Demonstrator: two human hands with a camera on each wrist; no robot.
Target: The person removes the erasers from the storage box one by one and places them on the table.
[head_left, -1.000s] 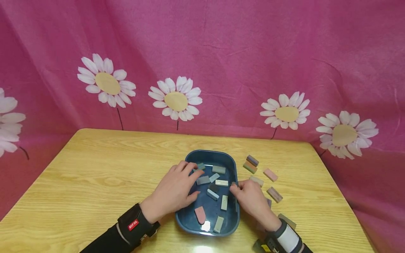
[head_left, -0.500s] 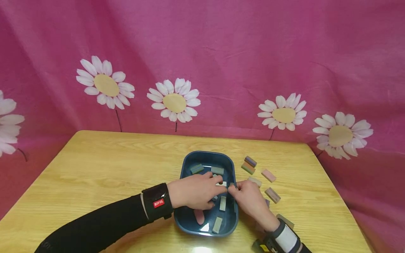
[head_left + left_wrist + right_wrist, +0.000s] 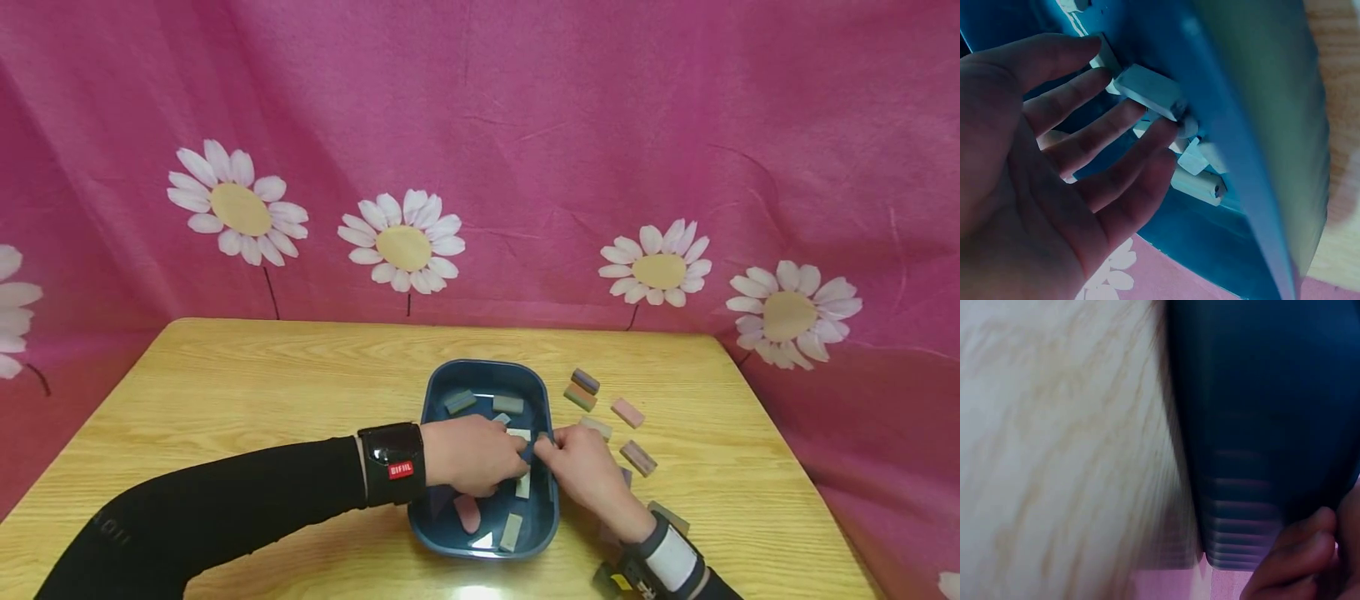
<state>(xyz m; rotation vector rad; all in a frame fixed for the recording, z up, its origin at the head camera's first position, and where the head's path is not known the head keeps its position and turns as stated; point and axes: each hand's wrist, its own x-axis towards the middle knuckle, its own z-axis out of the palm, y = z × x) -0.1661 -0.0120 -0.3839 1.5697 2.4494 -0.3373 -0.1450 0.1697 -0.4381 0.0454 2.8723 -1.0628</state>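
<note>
A pink cloth [image 3: 525, 100] printed with white daisies [image 3: 403, 247] hangs behind the wood-grained desk [image 3: 262, 392] and shows along both its sides. From the left, your black sleeve [image 3: 225, 504] crosses the desk to a dark wristband [image 3: 378, 479] with a red label. Your left hand [image 3: 476, 454] is down inside the blue tray [image 3: 487, 377], which stands right of the desk's middle. Its grip is fairly wide, the fingers spread and loosely bent, with a light block [image 3: 1150, 90] right at the fingertips; whether they press on it, you cannot tell from these views. In the tray, a dark green block [image 3: 460, 402] lies at the far left, a pink rounded block [image 3: 467, 513] at the near left, a grey-green block [image 3: 508, 405] at the far right and a cream block [image 3: 511, 532] at the near right. Your right hand [image 3: 581, 462] has its grip closed on the tray's right wall, thumb at the rim. Right of the tray, on the desk, a purple block [image 3: 585, 381] lies just beyond an orange-and-green block [image 3: 580, 396]. Farther right are a pink oblong block [image 3: 627, 412] and, nearer, a brown block [image 3: 638, 457]. A white-faced strap [image 3: 672, 560] circles your right wrist.
</note>
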